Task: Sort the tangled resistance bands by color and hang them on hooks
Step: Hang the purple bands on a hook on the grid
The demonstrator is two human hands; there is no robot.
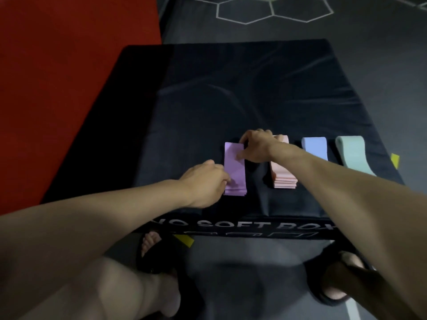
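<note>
Head view: sorting looks done — purple stack pinched by your left hand and right hand, mid-frame; hanging remains — no hooks visible.

Dim overall, soft blur esp. on forearms, wide-angle bending at edges, faint sheen on black box top.

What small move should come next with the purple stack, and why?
Probably lift the purple bands off the box together. Both the left hand and right hand already grip that stack, and pink, blue and green lie sorted beside it. No hooks are visible.
</note>
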